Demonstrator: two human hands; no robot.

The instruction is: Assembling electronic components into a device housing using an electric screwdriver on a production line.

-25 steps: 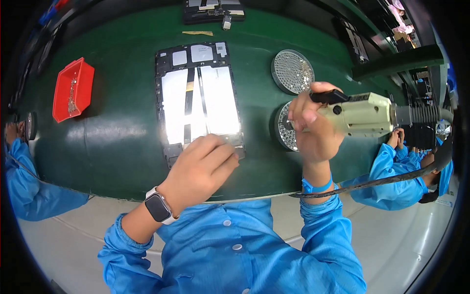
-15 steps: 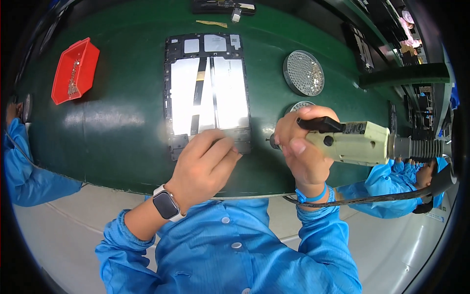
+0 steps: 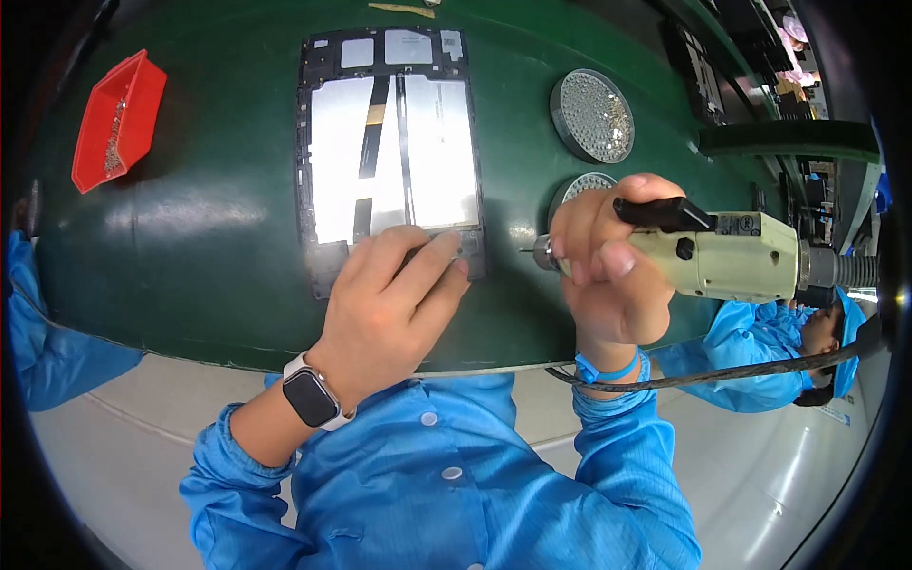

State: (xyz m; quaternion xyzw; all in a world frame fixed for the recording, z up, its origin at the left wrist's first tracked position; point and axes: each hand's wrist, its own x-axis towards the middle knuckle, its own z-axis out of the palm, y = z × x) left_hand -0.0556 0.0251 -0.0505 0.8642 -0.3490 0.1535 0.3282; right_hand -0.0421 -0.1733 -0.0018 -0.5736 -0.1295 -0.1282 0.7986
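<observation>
Green matting covers the surface (image 3: 190, 237), where one opened tablet chassis (image 3: 389, 152) lies flat with its bright metal back panel facing up. Since the earlier frames, the electric screwdriver (image 3: 722, 252) has swung away from the round tray and its bit now points at the chassis's lower right corner, just short of it. The left hand (image 3: 394, 304) has stayed pressed on the chassis's lower edge, fingers spread flat, holding nothing in its grip. The right hand (image 3: 608, 271) is wrapped closed around the screwdriver's front barrel, the tool lying level and pointing left. Two round screw trays (image 3: 591, 114) sit right of the chassis, the nearer one mostly hidden behind the right hand. One red parts bin (image 3: 119, 119) stands at the far left. One smartwatch (image 3: 309, 394) sits on the left wrist.
</observation>
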